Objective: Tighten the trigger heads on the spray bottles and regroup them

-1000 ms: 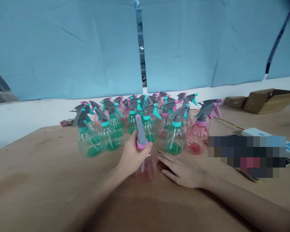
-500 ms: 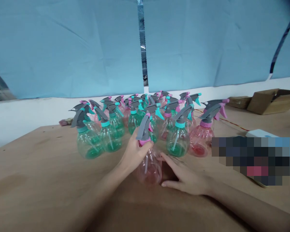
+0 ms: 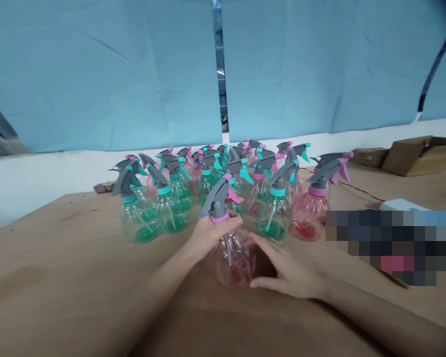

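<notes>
A clear pink spray bottle (image 3: 233, 265) stands before me at the front, with a pink collar, a grey head and a pink trigger. My left hand (image 3: 211, 233) is closed around its neck, just below the collar, with the thumb across the front. On the bottle's right side is my right hand (image 3: 288, 272), thumb and fingers spread apart. Its fingertips appear to touch the bottle wall, while a dark gap shows between palm and bottle. Close behind stand a green spray bottle (image 3: 274, 218) and a red-pink spray bottle (image 3: 310, 218).
Several more green and pink spray bottles (image 3: 171, 213) crowd the wooden table (image 3: 70, 277) towards the wall. Far right sits an open cardboard box (image 3: 412, 156). A white box (image 3: 401, 205) and a pixelated patch lie at the right. Blue sheeting (image 3: 134, 74) covers the wall.
The head of the held spray bottle has turned, so its trigger points more to the right. My left thumb has shifted right across the collar. The right hand has barely moved.
</notes>
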Demonstrator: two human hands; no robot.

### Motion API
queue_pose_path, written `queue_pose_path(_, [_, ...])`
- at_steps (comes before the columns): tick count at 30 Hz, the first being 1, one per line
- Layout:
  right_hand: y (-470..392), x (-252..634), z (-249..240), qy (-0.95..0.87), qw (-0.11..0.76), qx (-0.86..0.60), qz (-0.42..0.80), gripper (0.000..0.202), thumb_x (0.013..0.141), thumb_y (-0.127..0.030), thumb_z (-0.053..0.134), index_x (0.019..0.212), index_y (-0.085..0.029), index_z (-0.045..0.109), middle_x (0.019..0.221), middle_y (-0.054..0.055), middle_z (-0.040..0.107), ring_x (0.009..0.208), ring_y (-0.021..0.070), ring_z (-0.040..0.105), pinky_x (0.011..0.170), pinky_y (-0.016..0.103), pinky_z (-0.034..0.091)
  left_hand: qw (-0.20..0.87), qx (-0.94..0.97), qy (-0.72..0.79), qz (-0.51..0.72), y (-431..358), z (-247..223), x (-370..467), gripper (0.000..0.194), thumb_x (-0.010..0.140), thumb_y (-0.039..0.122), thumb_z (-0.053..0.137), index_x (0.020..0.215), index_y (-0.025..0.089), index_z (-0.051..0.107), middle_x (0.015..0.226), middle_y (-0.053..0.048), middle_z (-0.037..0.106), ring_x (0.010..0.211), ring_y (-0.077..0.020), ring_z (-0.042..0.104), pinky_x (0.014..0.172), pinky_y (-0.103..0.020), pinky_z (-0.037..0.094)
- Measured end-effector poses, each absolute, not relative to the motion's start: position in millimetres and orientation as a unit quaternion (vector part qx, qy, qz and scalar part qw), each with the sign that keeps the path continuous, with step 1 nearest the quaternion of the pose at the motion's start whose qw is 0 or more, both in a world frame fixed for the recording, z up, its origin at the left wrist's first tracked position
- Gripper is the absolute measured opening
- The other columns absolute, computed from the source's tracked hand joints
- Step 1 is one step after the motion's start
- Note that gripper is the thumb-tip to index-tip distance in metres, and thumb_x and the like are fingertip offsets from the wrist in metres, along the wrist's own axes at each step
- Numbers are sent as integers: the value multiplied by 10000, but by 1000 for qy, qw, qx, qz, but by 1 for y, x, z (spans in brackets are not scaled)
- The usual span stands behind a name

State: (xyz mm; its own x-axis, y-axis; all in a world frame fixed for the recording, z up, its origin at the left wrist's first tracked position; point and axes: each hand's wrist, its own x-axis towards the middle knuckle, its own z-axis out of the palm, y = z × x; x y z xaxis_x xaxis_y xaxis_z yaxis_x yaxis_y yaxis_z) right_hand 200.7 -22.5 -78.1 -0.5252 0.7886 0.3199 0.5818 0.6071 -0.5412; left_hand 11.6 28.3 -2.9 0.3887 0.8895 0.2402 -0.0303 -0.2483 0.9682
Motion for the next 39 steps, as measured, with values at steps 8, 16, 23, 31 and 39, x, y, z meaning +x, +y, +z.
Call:
queue_pose_path(8, [-22,200,-79,-853,274,-401,191,830,782,-521,573,1422,-205,149,1418,141,348,1281,310,346,1020,514,338,471,674,344,452,26,-2,12,281,685,292,637,931,160,609,875,-64,578,859,-218,547,794,-383,419])
queue_pose_path(16, [-20,202,-83,-855,279,-395,187,795,815,-494,548,1429,-227,120,1439,121,315,1293,296,330,1026,501,341,456,659,372,468,24,-5,9,239,685,326,623,868,175,597,834,-54,591,846,-226,545,756,-375,419])
queue_pose_path(23, [-21,203,-82,-860,278,-388,181,791,821,-497,538,1431,-222,116,1434,121,326,1281,297,350,1017,501,352,472,662,363,456,23,-1,11,275,680,312,635,909,163,603,838,-39,550,812,-189,520,766,-348,399])
queue_pose_path(31, [-21,203,-81,-857,275,-396,184,782,821,-487,541,1429,-206,135,1436,131,319,1289,300,336,1025,498,343,522,638,348,447,24,2,11,384,650,276,656,1012,160,596,884,-55,548,809,-183,510,725,-320,402])
queue_pose_path(39, [-21,202,-80,-855,282,-393,190,792,816,-473,559,1429,-230,121,1429,123,333,1276,293,358,1019,503,349,500,635,365,462,29,-6,9,312,673,282,648,955,157,601,864,-44,569,792,-179,526,754,-334,406])
